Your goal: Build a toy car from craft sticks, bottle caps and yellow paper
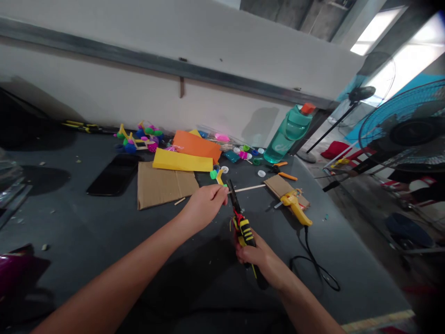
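Over the dark grey worktable, the left hand is closed in a tight pinch on one end of a thin wooden craft stick, holding it out toward the right. The right hand is wrapped firmly around the yellow-and-black handles of a pair of cutting pliers. Their dark jaws point up and cross the stick close to that pinch (from here, I can't tell whether they're biting it or only touching it). Just past the stick's far end, a yellow hot glue gun lies on a cardboard scrap near the table's right edge, with its black cord trailing toward the near edge. Toward the far edge are a flat cardboard sheet, yellow card, orange card, a black smartphone and a teal water bottle.
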`<state>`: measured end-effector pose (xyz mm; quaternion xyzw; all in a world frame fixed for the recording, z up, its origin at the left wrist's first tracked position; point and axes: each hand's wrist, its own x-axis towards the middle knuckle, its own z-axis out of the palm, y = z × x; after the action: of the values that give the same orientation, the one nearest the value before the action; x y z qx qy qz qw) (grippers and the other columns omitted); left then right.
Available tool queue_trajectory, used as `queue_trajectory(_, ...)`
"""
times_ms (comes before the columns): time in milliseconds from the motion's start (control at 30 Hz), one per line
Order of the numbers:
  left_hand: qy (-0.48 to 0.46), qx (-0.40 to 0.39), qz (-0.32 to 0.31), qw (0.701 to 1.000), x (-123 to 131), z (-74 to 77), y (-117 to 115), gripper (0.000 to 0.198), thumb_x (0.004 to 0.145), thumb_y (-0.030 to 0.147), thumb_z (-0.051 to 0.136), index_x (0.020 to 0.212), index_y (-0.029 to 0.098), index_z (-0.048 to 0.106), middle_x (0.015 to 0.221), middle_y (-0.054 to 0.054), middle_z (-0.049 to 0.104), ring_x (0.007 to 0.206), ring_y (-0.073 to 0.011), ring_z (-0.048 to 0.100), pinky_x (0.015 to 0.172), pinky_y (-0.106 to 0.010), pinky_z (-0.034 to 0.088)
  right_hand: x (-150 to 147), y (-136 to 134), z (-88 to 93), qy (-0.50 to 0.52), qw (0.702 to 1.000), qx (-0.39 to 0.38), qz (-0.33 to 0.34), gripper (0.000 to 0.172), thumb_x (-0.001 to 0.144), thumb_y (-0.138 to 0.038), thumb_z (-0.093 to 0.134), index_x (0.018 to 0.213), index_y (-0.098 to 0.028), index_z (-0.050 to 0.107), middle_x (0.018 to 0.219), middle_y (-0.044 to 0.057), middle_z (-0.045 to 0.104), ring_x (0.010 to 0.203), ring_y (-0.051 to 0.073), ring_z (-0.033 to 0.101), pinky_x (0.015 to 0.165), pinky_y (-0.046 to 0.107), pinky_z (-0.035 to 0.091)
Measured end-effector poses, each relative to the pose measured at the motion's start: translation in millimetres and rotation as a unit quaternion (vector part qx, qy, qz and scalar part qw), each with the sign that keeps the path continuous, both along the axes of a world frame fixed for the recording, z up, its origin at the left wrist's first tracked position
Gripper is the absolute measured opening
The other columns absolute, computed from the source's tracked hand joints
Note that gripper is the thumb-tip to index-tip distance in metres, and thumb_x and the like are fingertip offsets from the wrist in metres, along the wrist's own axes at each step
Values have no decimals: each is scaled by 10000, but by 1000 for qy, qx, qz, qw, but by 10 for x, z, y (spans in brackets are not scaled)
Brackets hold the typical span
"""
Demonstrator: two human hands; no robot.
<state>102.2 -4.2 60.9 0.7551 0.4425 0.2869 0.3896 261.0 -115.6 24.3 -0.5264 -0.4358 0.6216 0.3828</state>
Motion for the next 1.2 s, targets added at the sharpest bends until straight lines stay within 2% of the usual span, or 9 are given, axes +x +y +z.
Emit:
queue_trajectory(267,35,37,-24,998,-63,33,61,298,883,302,380,628,190,485,562,23,476,540,-110,431,530,-253,302,-2,73,-33,89,994,-62,-3,397,555,-238,603,937,-179,510,710,-26,462,601,104,414,563,243,342)
queue_trajectory(600,82,83,-58,991,-127,73,97,290,897,301,386,638,190,454,565,29,449,526,-109,398,503,-259,255,2,66,-21,99,993,-66,-3,442,556,-260,638,978,-173,536,748,-10,495,642,121,449,617,265,359)
queue_trajectory(767,102,121,-70,985,-147,121,82,289,900,274,390,637,183,469,618,3,516,563,-114,439,535,-262,285,-11,58,1,101,992,-69,-9,484,548,-249,643,1013,-173,534,755,-7,504,654,126,455,616,265,357)
queue_trajectory(1033,121,148,-82,978,-133,130,57,281,898,249,378,668,177,523,642,-11,540,588,-121,461,547,-271,305,-16,49,-135,113,990,-83,3,389,527,-193,613,896,-191,492,668,-45,467,535,83,386,511,226,313)
queue_trajectory(1200,125,156,-79,977,-117,130,23,282,897,251,380,682,175,544,659,-20,565,600,-127,477,553,-275,318,-39,-36,-76,92,994,-59,0,297,585,-199,590,867,-190,497,686,-31,447,582,96,385,544,235,326)
